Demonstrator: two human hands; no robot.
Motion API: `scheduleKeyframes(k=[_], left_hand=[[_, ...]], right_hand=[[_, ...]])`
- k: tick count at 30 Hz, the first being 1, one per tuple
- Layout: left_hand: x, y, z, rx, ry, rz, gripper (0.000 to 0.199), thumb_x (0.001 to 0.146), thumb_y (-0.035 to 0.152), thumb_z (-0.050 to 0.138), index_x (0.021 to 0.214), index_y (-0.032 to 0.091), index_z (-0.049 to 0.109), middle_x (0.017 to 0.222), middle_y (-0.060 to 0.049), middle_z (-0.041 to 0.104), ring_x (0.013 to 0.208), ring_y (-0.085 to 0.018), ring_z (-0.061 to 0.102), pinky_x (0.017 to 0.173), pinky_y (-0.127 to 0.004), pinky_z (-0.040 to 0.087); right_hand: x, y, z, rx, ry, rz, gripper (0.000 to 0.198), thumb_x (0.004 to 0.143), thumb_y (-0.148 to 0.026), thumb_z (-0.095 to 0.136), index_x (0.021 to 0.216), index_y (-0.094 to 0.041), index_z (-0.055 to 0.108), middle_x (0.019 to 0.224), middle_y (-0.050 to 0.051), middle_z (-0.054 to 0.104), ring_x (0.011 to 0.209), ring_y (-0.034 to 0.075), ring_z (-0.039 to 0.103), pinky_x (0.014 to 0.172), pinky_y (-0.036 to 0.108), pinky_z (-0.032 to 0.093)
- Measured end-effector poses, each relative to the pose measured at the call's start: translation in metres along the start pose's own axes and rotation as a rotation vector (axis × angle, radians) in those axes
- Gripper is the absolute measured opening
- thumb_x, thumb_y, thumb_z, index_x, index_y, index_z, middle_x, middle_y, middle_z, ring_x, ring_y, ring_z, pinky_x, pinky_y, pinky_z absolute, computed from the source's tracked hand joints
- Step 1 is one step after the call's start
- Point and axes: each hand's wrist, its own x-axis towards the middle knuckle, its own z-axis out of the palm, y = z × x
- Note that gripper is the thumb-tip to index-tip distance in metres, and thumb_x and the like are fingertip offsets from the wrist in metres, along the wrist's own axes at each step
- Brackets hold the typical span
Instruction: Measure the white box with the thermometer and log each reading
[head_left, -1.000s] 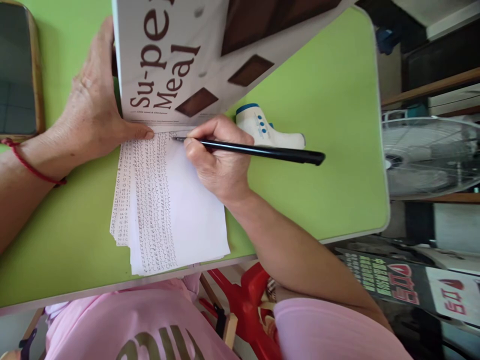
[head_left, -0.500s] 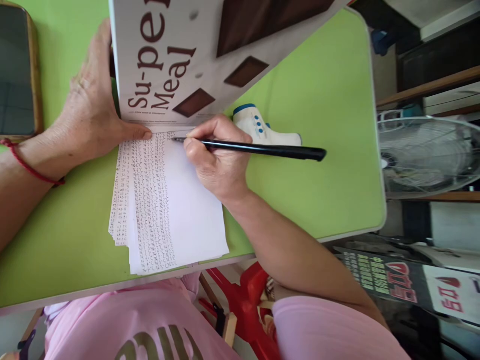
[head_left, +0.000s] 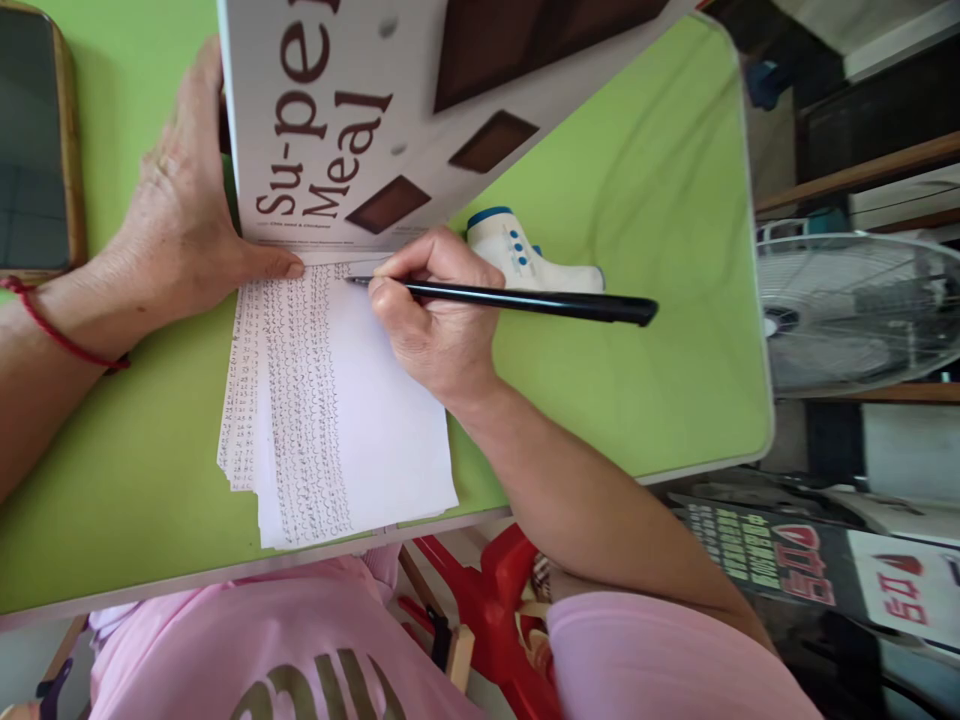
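My right hand (head_left: 442, 310) pinches a black pen (head_left: 532, 298), whose tip rests near the top of a white sheet of paper (head_left: 394, 420). Columns of small handwritten marks fill the left part of that sheet; its right part is blank. My left hand (head_left: 184, 215) lies spread on the table beside a white box (head_left: 420, 60) printed "Su-per Meal", its thumb stretched over the top edge of the papers. Some of its fingers are hidden behind the box. Under the top sheet, other written sheets (head_left: 238, 420) stick out to the left.
The green table (head_left: 637, 400) carries a white and blue handheld device (head_left: 525, 255), shaped like an infrared thermometer, right of the box. A phone (head_left: 34, 140) in a brown case lies far left. Beyond the right edge stands a fan (head_left: 855, 310). Below is something red (head_left: 499, 600).
The pen's far end has shifted slightly to the right, and its tip has moved very little. My left hand, the box and the papers stay in place.
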Motion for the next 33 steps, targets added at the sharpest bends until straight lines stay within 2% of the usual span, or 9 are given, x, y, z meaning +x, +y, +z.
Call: scheduleKeyframes(k=[3, 10, 14, 18, 24, 29, 33], left_hand=[[0.0017, -0.0001, 0.0003, 0.012, -0.002, 0.013, 0.085, 0.057, 0.057, 0.078, 0.129, 0.024, 0.048, 0.150, -0.005, 0.037, 0.132, -0.040, 0.042, 0.116, -0.053, 0.033], [0.0024, -0.0016, -0.0004, -0.017, 0.014, 0.074, 0.078, 0.059, 0.056, 0.078, 0.126, 0.027, 0.051, 0.143, -0.003, 0.047, 0.131, -0.038, 0.044, 0.117, -0.054, 0.034], [0.0013, -0.0011, -0.0007, -0.041, 0.019, 0.098, 0.080, 0.061, 0.057, 0.078, 0.129, 0.028, 0.049, 0.145, -0.002, 0.046, 0.135, -0.036, 0.040, 0.118, -0.053, 0.033], [0.0007, -0.0001, -0.0008, -0.025, 0.014, 0.046, 0.082, 0.058, 0.055, 0.080, 0.128, 0.024, 0.050, 0.148, -0.004, 0.043, 0.132, -0.038, 0.042, 0.117, -0.055, 0.033], [0.0021, -0.0033, -0.0003, -0.013, 0.014, 0.045, 0.088, 0.056, 0.058, 0.080, 0.130, 0.024, 0.047, 0.151, -0.005, 0.038, 0.134, -0.039, 0.041, 0.119, -0.052, 0.031], [0.0032, -0.0050, 0.0002, -0.028, 0.002, 0.042, 0.089, 0.055, 0.061, 0.080, 0.128, 0.024, 0.048, 0.149, -0.005, 0.040, 0.133, -0.039, 0.041, 0.118, -0.052, 0.031], [0.0021, -0.0023, 0.0001, -0.050, 0.003, 0.035, 0.090, 0.055, 0.057, 0.083, 0.130, 0.020, 0.048, 0.151, -0.007, 0.035, 0.134, -0.041, 0.039, 0.118, -0.051, 0.029]], right_hand=[[-0.0005, -0.0019, 0.0000, 0.029, 0.044, -0.032, 0.017, 0.088, -0.030, 0.061, 0.073, -0.028, 0.052, 0.065, -0.002, 0.059, 0.059, 0.016, 0.057, 0.057, 0.034, 0.053], [-0.0002, -0.0053, 0.0013, -0.038, 0.157, -0.081, 0.019, 0.087, -0.030, 0.059, 0.071, -0.029, 0.049, 0.061, -0.002, 0.055, 0.054, 0.016, 0.052, 0.049, 0.035, 0.048], [0.0007, -0.0012, 0.0010, -0.043, 0.094, -0.027, 0.020, 0.086, -0.034, 0.062, 0.071, -0.028, 0.050, 0.061, -0.003, 0.055, 0.055, 0.014, 0.052, 0.052, 0.034, 0.051], [0.0012, -0.0002, 0.0001, -0.007, 0.055, -0.019, 0.021, 0.086, -0.035, 0.062, 0.070, -0.028, 0.050, 0.061, -0.003, 0.056, 0.056, 0.014, 0.053, 0.055, 0.034, 0.052], [0.0006, -0.0091, 0.0009, 0.004, 0.171, -0.049, 0.022, 0.086, -0.031, 0.061, 0.068, -0.029, 0.049, 0.058, -0.003, 0.057, 0.051, 0.016, 0.051, 0.049, 0.035, 0.049], [-0.0020, -0.0016, 0.0005, 0.001, 0.047, 0.025, 0.017, 0.089, -0.036, 0.061, 0.075, -0.028, 0.055, 0.067, -0.001, 0.062, 0.065, 0.017, 0.060, 0.060, 0.034, 0.056], [-0.0028, -0.0010, -0.0012, -0.054, 0.016, 0.024, 0.013, 0.091, -0.036, 0.057, 0.081, -0.027, 0.059, 0.068, -0.001, 0.061, 0.066, 0.016, 0.060, 0.063, 0.033, 0.056]])
